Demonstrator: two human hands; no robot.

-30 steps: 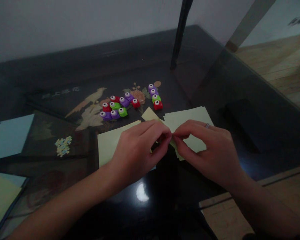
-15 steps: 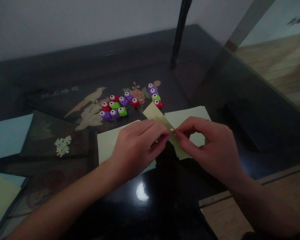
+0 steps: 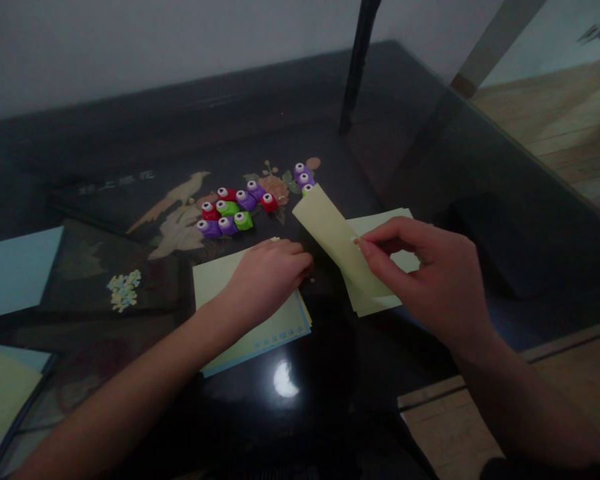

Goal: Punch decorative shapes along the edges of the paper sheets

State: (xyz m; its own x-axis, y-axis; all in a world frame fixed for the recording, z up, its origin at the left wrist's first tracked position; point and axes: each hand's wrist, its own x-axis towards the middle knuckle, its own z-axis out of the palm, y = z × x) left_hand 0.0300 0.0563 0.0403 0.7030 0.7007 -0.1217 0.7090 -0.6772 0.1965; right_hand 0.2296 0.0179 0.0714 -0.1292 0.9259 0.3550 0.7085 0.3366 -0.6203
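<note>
My right hand (image 3: 425, 280) pinches a pale yellow paper strip (image 3: 333, 230) between thumb and forefinger, at about the middle of its right edge. The strip stands tilted over a stack of pale green sheets (image 3: 380, 303). My left hand (image 3: 273, 273) hovers over or rests on another paper stack (image 3: 230, 343), whose front edge has a row of small punched shapes. Its fingers are curled closed, and whatever they may hold is hidden. A tiny light bit lies on the dark table just right of those fingers.
Several red, purple and green craft punches (image 3: 227, 208) stand on the glossy black table (image 3: 330, 400). A small heap of paper cut-outs (image 3: 124, 291) lies on the left. Blue paper (image 3: 20, 273) and yellow paper (image 3: 7, 393) sit at the left edge. A dark post (image 3: 356, 73) rises behind.
My left hand has drawn away from the strip, leftward to the left stack. My right hand still pinches the strip, which has shifted slightly right and hides the nearer punches of the right-hand row.
</note>
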